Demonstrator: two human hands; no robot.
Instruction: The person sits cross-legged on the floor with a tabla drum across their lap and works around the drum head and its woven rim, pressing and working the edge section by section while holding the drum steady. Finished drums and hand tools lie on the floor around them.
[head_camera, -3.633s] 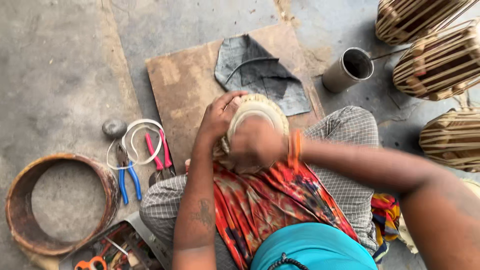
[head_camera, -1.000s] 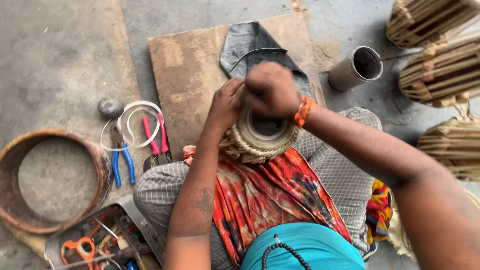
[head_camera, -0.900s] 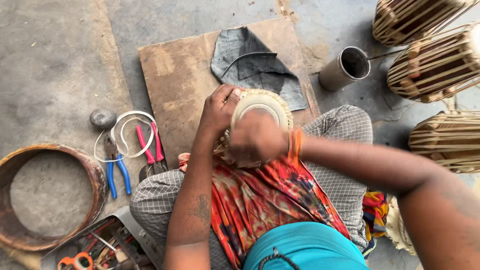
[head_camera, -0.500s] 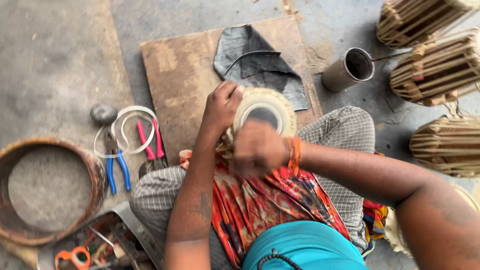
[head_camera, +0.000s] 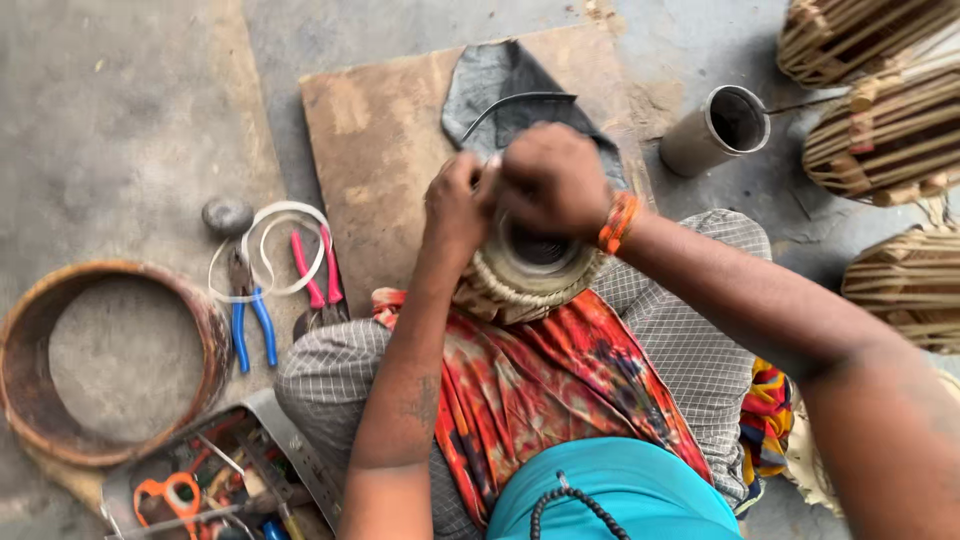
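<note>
— What have you got on?

— Your arms are bare to above the elbow, no sleeves showing. On your right hand (head_camera: 552, 180) side there's an orange thread band (head_camera: 620, 222) round the wrist. Your left hand (head_camera: 455, 205) wears nothing, though a faint dark mark sits on that forearm.

— And lower down?

— A turquoise top (head_camera: 620, 495) with a string of dark beads (head_camera: 575, 498) over it, a red and orange tie-dye cloth (head_camera: 520, 375) across your lap, and finely checked grey trousers (head_camera: 670, 320) on both legs.
</note>
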